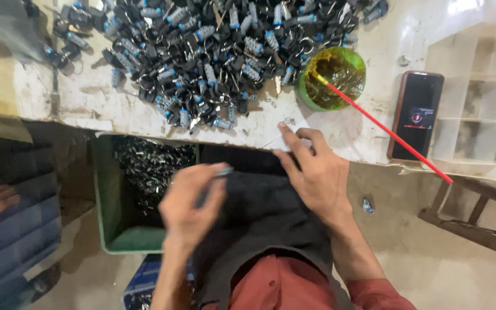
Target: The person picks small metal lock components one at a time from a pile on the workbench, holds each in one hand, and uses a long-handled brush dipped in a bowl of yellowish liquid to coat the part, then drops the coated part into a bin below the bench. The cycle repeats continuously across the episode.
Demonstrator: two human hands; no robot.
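Note:
My left hand is blurred in motion above my lap and pinches a small dark cylindrical lock part between thumb and fingers. My right hand rests at the near edge of the white worktable, fingers stretched onto the surface, holding nothing. A large heap of black and silver lock cylinders with key rings covers the table's far side. A dark cloth lies over my lap.
A green bowl of yellowish grease holds a long red stick. A phone lies to its right, beside a white compartment tray. A green bin of small metal parts sits below the table. Blue crates stand at left.

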